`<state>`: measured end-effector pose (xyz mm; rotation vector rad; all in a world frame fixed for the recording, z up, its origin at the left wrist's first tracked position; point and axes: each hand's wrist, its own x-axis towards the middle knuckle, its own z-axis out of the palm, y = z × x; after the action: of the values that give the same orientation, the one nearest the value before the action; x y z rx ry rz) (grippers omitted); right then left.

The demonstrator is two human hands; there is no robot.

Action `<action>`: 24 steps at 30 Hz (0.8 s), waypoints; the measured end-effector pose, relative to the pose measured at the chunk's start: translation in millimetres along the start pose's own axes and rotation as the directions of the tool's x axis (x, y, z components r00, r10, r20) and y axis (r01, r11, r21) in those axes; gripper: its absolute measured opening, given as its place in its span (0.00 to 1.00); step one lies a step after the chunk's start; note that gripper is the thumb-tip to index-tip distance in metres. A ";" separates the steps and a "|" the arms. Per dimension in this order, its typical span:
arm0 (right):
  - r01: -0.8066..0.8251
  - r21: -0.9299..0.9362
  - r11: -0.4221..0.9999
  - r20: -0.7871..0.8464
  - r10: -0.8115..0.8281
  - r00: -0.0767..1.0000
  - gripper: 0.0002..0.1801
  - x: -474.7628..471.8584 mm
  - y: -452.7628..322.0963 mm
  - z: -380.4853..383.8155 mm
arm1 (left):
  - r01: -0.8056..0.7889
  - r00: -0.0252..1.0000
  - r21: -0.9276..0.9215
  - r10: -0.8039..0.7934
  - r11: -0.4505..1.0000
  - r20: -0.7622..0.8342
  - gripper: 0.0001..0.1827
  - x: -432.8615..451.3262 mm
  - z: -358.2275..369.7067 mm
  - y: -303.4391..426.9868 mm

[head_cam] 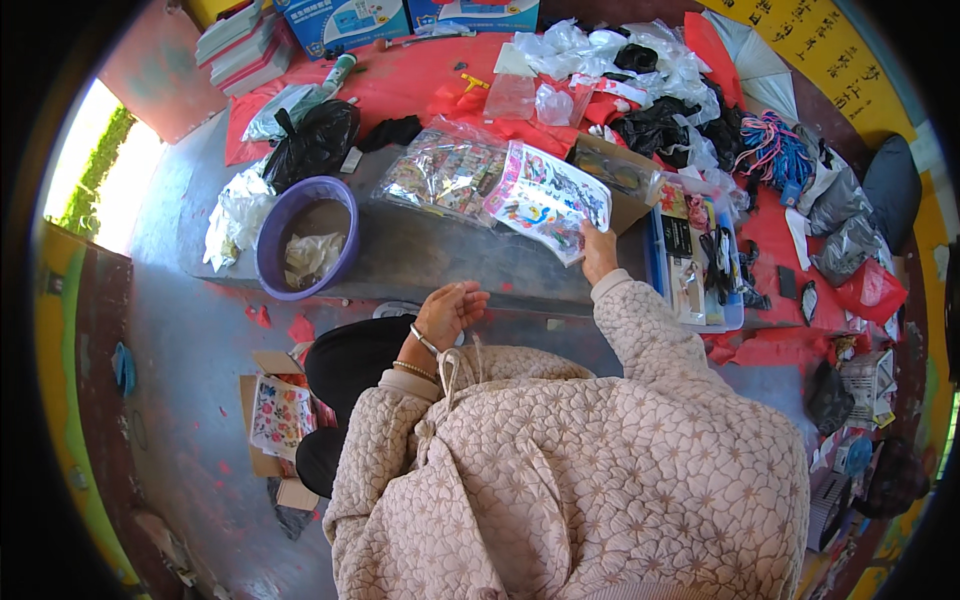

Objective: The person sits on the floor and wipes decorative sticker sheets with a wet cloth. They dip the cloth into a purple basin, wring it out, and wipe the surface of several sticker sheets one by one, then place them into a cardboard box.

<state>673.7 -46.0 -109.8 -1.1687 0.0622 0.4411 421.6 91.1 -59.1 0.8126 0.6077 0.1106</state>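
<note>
My right hand (pixel 599 253) grips the lower right edge of a printed sticker sheet or packet (pixel 553 196) with colourful pictures on white. The sheet is tilted and overlaps a clear plastic bag of small patterned packets (pixel 450 169) lying on the grey ledge (pixel 465 251). Whether more sheets lie under the top one, I cannot tell. My left hand (pixel 452 309) hovers before the ledge's front edge, palm turned inward, fingers loosely bent and nothing in them. Behind my right hand stands an opened cardboard box (pixel 646 201), partly covered by the sheet.
A purple basin (pixel 264 259) holding crumpled plastic stands at the ledge's left. To the right is a clear plastic bin (pixel 731 319) of cables and packets. Plastic bags (pixel 570 45) heap on the red cloth (pixel 420 67). A carton of floral sheets (pixel 259 471) sits on the floor.
</note>
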 end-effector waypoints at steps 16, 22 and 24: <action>-0.479 0.318 0.818 0.133 0.461 0.877 0.07 25.8 68.1 12.3 | -0.009 1.000 -0.030 0.009 1.000 -0.016 0.16 -1.7 -4.8 6.5; -0.399 0.275 0.875 0.120 0.380 0.917 0.08 66.3 72.0 13.1 | 0.015 1.000 -0.012 -0.015 1.000 -0.010 0.16 0.1 -2.6 5.1; -0.372 0.306 0.876 0.100 0.359 0.928 0.08 73.3 79.9 14.0 | 0.026 0.999 0.009 -0.026 1.000 -0.022 0.16 -0.7 1.1 2.6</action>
<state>708.8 14.0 -194.2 -0.8236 0.3141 0.7609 421.9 92.0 -56.3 0.8129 0.6393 0.0931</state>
